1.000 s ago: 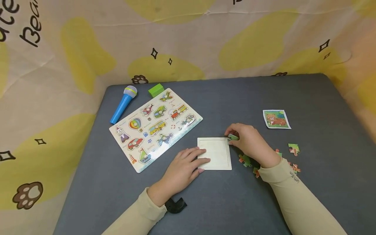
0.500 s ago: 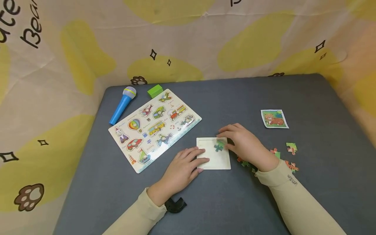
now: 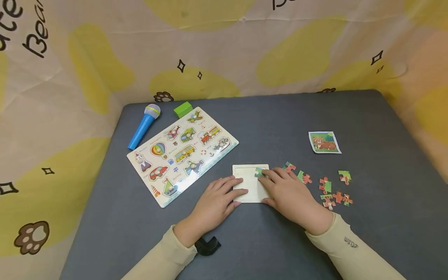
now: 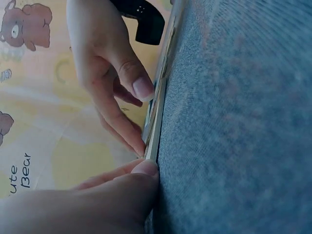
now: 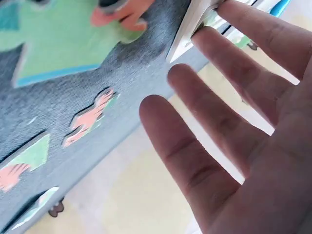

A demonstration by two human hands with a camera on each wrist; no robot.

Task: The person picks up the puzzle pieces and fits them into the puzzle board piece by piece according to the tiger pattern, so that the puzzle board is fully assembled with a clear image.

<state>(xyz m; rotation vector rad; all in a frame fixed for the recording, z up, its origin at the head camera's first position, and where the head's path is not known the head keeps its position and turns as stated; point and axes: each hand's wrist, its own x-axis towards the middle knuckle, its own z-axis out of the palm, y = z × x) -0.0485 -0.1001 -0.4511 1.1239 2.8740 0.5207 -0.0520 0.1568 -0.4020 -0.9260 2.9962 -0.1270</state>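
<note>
L hand (image 3: 216, 197) lies w/ fingers outstretched & apart, resting over the L edge of the white tray (image 3: 250, 192); grips nothing. R hand (image 3: 290, 194) has fingers nearly straight & a bit spread, also seen in R wrist view; fingertips touch a green puzzle pc (image 3: 259, 172) in the tray's top R corner, partly hidden by them. R thumb sits at tray's btm R corner.

Tray is flat on the grey table (image 3: 273, 241), approx. mid-table, its far rim visible btwn the hands. Loose pcs (image 3: 325, 186) scatter R of the tray; nearest are just beside the R fingers, so tight there. Pic card (image 3: 324, 142) is further up R, well apart from tray.

Upper L: vehicle board (image 3: 180, 153), angled, its R corner near tray's top L corner, so narrow gap. Green block (image 3: 183, 109) by board's top edge, blue mic (image 3: 144, 126) alongside its L edge, near table's L edge. Wide strip of tabletop btwn tray & far edge; more in front, btwn the forearms. Blk item (image 3: 207, 246) at L cuff.
</note>
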